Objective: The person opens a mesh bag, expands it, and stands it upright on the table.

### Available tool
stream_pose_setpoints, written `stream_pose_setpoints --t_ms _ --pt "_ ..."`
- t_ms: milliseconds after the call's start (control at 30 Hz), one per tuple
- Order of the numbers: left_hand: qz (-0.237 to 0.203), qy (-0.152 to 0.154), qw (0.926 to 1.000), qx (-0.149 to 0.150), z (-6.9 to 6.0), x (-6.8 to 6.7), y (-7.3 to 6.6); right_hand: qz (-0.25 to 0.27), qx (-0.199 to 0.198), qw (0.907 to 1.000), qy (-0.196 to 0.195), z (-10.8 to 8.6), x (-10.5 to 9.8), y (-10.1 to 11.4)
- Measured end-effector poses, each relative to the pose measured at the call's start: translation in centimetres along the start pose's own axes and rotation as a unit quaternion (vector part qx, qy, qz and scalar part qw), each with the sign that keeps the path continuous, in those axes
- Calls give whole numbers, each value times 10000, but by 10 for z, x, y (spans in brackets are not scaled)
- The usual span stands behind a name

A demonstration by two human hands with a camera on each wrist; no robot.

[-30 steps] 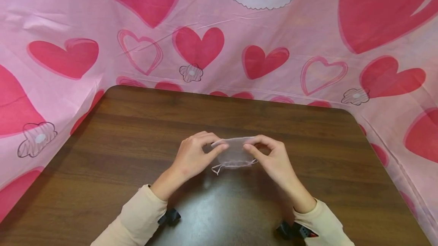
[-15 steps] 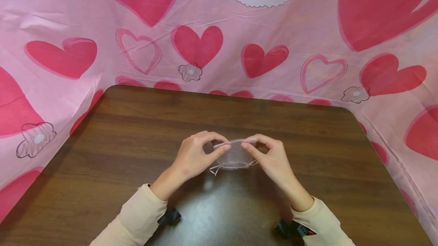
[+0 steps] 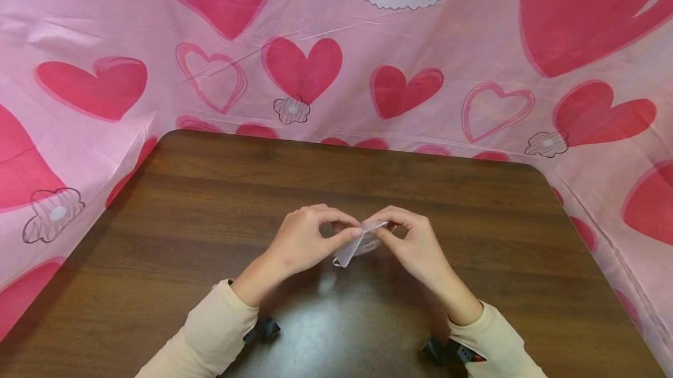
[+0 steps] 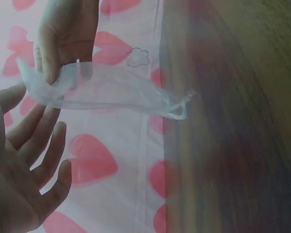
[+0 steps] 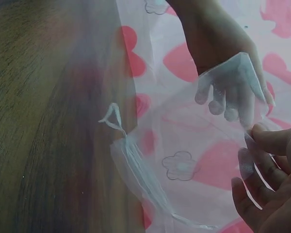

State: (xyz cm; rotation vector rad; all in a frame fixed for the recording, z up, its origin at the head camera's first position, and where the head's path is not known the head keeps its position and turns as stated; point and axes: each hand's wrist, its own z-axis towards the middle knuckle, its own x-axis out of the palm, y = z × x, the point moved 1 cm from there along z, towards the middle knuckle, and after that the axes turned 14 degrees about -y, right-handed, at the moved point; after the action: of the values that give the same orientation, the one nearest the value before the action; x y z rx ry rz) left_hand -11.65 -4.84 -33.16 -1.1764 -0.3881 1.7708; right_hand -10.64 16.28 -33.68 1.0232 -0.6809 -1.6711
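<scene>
Dark wood-grain table, rounded far corners, glossy glare near the middle. Pink cloth with red hearts and outlined flowers hangs beyond the far, left and right edges. Sheer white drawstring pouch is above mid-table, between left hand and right hand; both grips pinch its far side.

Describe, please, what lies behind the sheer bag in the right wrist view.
Through the bag, part of the left grip, the heart-patterned pink cloth and a little of the table show. What its gathered edge covers cannot be made out.
</scene>
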Motion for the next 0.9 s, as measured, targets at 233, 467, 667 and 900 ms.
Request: stream_pose_setpoints --t_ms 233,467,667,900 --pt "128 -155 9998 48 -1 2 -1 -118 -172 9998 -54 -1 1 1" --pt "28 -284 9995 113 -2 3 3 -208 -106 9992 -332 -1 0 3" --pt "-198 -506 9983 -200 -2 2 9 -42 -175 9975 -683 0 -5 5" --pt "-584 -781 9909 -927 -2 2 10 176 -108 9945 -1023 -3 -6 7"
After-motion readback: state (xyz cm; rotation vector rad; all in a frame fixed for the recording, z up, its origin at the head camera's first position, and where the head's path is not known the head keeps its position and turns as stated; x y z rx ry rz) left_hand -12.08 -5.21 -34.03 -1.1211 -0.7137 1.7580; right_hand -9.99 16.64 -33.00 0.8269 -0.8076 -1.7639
